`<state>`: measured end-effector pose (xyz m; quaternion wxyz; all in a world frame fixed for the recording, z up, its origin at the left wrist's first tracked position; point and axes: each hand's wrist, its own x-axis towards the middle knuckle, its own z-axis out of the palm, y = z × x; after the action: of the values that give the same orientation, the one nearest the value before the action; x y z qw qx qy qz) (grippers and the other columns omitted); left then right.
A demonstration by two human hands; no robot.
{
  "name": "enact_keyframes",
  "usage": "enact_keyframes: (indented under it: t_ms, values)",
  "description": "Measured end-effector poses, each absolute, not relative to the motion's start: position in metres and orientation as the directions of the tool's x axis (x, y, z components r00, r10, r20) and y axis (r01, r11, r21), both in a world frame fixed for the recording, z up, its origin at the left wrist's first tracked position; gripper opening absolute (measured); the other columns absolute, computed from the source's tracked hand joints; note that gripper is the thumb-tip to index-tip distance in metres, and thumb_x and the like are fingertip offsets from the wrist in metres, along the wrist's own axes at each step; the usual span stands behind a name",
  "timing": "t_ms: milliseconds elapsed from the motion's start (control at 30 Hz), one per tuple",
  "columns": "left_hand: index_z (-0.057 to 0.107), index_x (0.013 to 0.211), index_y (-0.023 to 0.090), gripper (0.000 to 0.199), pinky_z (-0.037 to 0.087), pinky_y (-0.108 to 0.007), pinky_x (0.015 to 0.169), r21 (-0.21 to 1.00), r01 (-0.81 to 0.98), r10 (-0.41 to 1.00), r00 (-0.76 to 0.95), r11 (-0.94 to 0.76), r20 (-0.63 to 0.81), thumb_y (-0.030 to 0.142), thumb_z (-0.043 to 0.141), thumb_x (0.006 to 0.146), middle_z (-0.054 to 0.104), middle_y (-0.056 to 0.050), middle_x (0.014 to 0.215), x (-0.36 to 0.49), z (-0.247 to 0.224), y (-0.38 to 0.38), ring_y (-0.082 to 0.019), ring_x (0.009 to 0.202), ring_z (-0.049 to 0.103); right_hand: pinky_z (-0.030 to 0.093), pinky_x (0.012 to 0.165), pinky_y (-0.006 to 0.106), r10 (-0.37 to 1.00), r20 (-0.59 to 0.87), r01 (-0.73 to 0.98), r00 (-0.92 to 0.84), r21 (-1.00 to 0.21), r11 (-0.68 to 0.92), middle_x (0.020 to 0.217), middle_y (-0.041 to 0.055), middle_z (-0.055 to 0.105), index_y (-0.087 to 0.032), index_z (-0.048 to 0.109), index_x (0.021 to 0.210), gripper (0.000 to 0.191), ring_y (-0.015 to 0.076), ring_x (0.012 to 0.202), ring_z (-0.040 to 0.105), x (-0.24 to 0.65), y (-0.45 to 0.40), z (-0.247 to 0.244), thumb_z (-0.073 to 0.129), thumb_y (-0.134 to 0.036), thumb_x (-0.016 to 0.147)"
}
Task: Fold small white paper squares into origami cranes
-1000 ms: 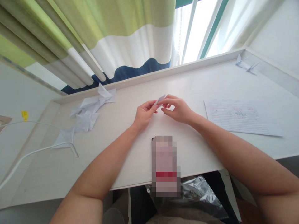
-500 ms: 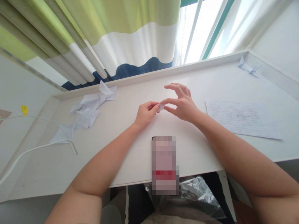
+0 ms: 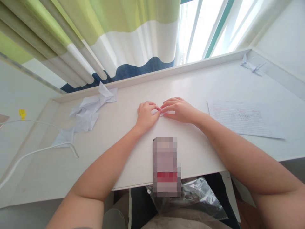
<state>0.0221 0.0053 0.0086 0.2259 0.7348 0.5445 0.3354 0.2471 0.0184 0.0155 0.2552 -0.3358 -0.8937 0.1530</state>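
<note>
A small folded piece of white paper (image 3: 170,112) lies low over the desk between my hands, partly hidden by the fingers. My left hand (image 3: 147,114) pinches its left part between thumb and fingers. From the other side, my right hand (image 3: 179,109) grips the paper too, its thumb and index fingertip meeting the left hand's fingertips near the middle. Both hands rest close to the white desktop. Nearer to me, below the hands, is a phone (image 3: 166,159) with its screen blurred out.
Several folded white papers (image 3: 87,119) lie at the left of the desk (image 3: 133,165). A lined, written sheet (image 3: 245,119) is on the right. Small folded paper shapes (image 3: 252,67) stand in the far right corner. A white bent rod (image 3: 47,148) crosses the left side; clear plastic (image 3: 197,194) is below the front edge.
My right hand has come down, its raised fingers closing onto the paper. My left hand has turned slightly, and the paper now extends between both hands. The view has shifted a little.
</note>
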Motion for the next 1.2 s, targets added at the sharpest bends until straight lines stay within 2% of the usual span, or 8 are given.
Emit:
enact_keyframes:
  t_ms: [167, 333, 433, 600, 867, 933, 1033, 1200]
  values:
    - [0.085, 0.082, 0.028, 0.011, 0.043, -0.057, 0.116, 0.652, 0.652, 0.922, 0.273, -0.388, 0.275, 0.022, 0.080, 0.089, 0.079, -0.008, 0.115, 0.016, 0.011, 0.010, -0.035, 0.122, 0.061, 0.045, 0.111, 0.048, 0.698, 0.333, 0.539, -0.634, -0.458, 0.707, 0.117, 0.0045, 0.085, -0.032, 0.088, 0.100, 0.018, 0.0288, 0.120, 0.070, 0.245, 0.018, 0.016, 0.070, -0.033, 0.102]
    - [0.087, 0.102, 0.028, 0.015, 0.043, -0.054, 0.118, 0.428, 0.680, 0.804, 0.510, -0.595, 0.307, 0.025, 0.077, 0.092, 0.081, -0.006, 0.124, 0.010, 0.021, 0.005, -0.032, 0.126, 0.062, 0.044, 0.111, 0.050, 0.709, 0.313, 0.552, -0.632, -0.460, 0.695, 0.118, 0.0056, 0.084, -0.028, 0.087, 0.095, 0.021, 0.0303, 0.122, 0.069, 0.244, 0.017, 0.019, 0.068, -0.034, 0.104]
    - [0.087, 0.107, 0.028, 0.016, 0.045, -0.053, 0.116, 0.348, 0.691, 0.773, 0.552, -0.634, 0.313, 0.029, 0.076, 0.095, 0.081, -0.006, 0.123, 0.009, 0.023, 0.003, -0.031, 0.126, 0.062, 0.043, 0.111, 0.050, 0.709, 0.311, 0.543, -0.632, -0.475, 0.692, 0.117, 0.0056, 0.084, -0.028, 0.086, 0.095, 0.021, 0.0302, 0.121, 0.068, 0.245, 0.017, 0.019, 0.067, -0.032, 0.103]
    - [0.087, 0.102, 0.028, 0.013, 0.048, -0.052, 0.114, 0.404, 0.673, 0.785, 0.527, -0.620, 0.326, 0.031, 0.075, 0.099, 0.081, -0.007, 0.121, 0.007, 0.016, 0.010, -0.030, 0.124, 0.064, 0.045, 0.108, 0.050, 0.730, 0.301, 0.536, -0.614, -0.520, 0.665, 0.114, 0.0062, 0.084, -0.029, 0.086, 0.095, 0.021, 0.0303, 0.118, 0.068, 0.248, 0.020, 0.016, 0.068, -0.037, 0.103]
    - [0.088, 0.096, 0.030, 0.005, 0.050, -0.050, 0.118, 0.632, 0.628, 0.887, 0.383, -0.454, 0.256, 0.031, 0.085, 0.092, 0.081, -0.005, 0.122, 0.009, 0.008, 0.016, -0.028, 0.125, 0.066, 0.051, 0.101, 0.047, 0.784, 0.312, 0.527, -0.536, -0.602, 0.600, 0.108, 0.0088, 0.082, -0.024, 0.082, 0.090, 0.016, 0.0293, 0.107, 0.070, 0.240, 0.023, 0.010, 0.069, -0.028, 0.098]
    - [0.088, 0.096, 0.030, 0.005, 0.050, -0.050, 0.118, 0.650, 0.632, 0.903, 0.357, -0.423, 0.240, 0.031, 0.085, 0.091, 0.081, -0.005, 0.122, 0.011, 0.009, 0.016, -0.028, 0.125, 0.066, 0.053, 0.101, 0.047, 0.815, 0.315, 0.530, -0.487, -0.635, 0.562, 0.107, 0.0091, 0.081, -0.024, 0.083, 0.094, 0.011, 0.0295, 0.106, 0.071, 0.238, 0.022, 0.009, 0.072, -0.024, 0.093]
    - [0.088, 0.095, 0.030, 0.006, 0.050, -0.050, 0.118, 0.657, 0.639, 0.914, 0.329, -0.399, 0.236, 0.029, 0.085, 0.091, 0.081, -0.004, 0.123, 0.013, 0.011, 0.015, -0.028, 0.125, 0.066, 0.053, 0.104, 0.050, 0.831, 0.325, 0.524, -0.452, -0.656, 0.542, 0.111, 0.0093, 0.081, -0.025, 0.085, 0.104, 0.017, 0.0306, 0.109, 0.071, 0.238, 0.022, 0.007, 0.075, -0.023, 0.090]
    - [0.088, 0.094, 0.030, 0.008, 0.051, -0.050, 0.116, 0.644, 0.656, 0.918, 0.323, -0.393, 0.232, 0.026, 0.081, 0.093, 0.081, -0.004, 0.122, 0.014, 0.011, 0.013, -0.028, 0.124, 0.066, 0.053, 0.106, 0.051, 0.826, 0.323, 0.523, -0.462, -0.652, 0.548, 0.109, 0.0066, 0.083, -0.028, 0.087, 0.092, 0.014, 0.0290, 0.107, 0.072, 0.240, 0.022, 0.007, 0.074, -0.024, 0.093]
